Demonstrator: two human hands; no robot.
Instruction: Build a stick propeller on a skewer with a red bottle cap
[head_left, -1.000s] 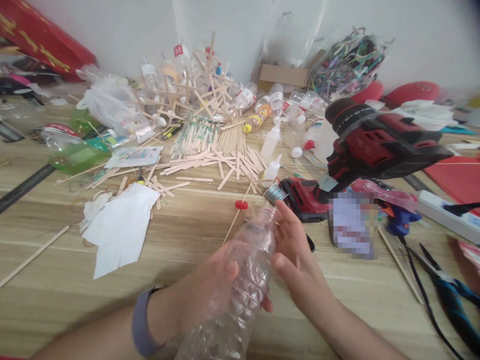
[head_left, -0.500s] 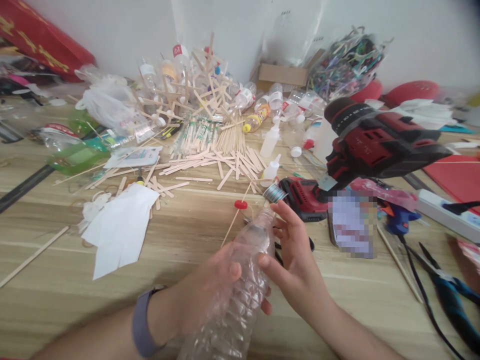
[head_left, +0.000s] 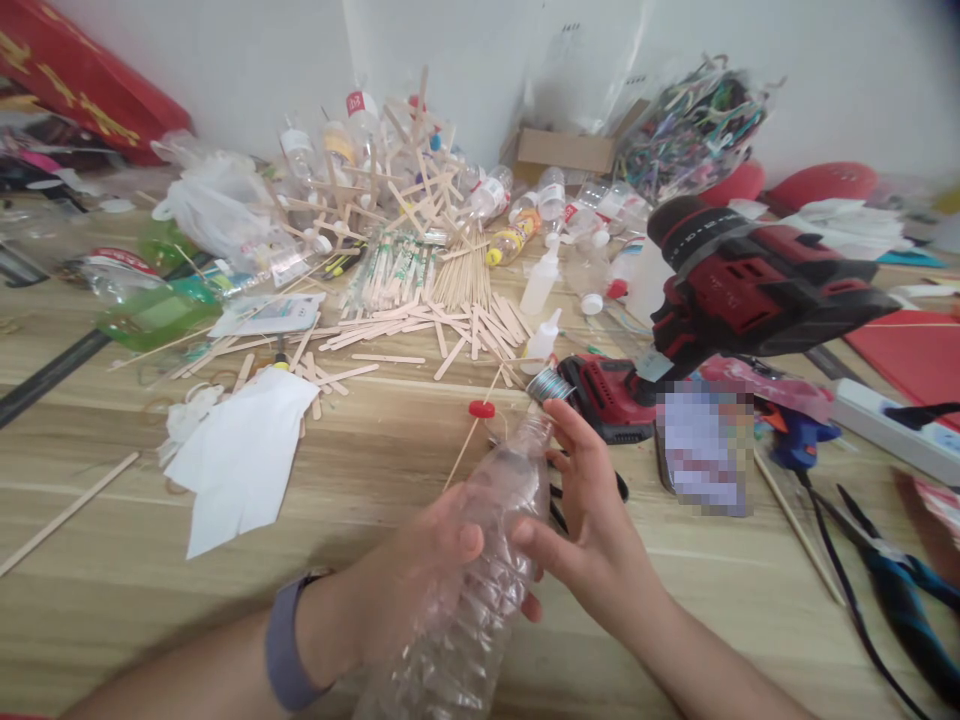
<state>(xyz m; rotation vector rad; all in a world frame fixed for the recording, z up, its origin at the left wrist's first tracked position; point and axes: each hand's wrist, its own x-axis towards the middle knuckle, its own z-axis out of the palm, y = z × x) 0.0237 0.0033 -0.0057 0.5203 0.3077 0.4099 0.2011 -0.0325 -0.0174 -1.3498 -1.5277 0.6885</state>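
A clear ribbed plastic bottle (head_left: 487, 560) without a cap lies slanted at the lower middle, its neck pointing away from me. My left hand (head_left: 412, 580), with a grey band at the wrist, is wrapped round its left side, and some of its fingers show through the plastic. On the right side my right hand (head_left: 592, 530) rests against the bottle, thumb on the body and forefinger beside the neck. Beyond the neck are a red cap (head_left: 481, 409) on a thin stick and a spool of wire (head_left: 549, 386).
A red and black drill (head_left: 750, 280) stands right of the bottle, with a phone (head_left: 705, 450), glue gun (head_left: 799, 440) and pliers (head_left: 900, 590) near it. White paper (head_left: 244, 455) lies left. Wooden sticks (head_left: 405, 325) and several bottles are spread behind.
My right thumb has shifted slightly left on the bottle. Both hands and the bottle are otherwise nearly where they were.
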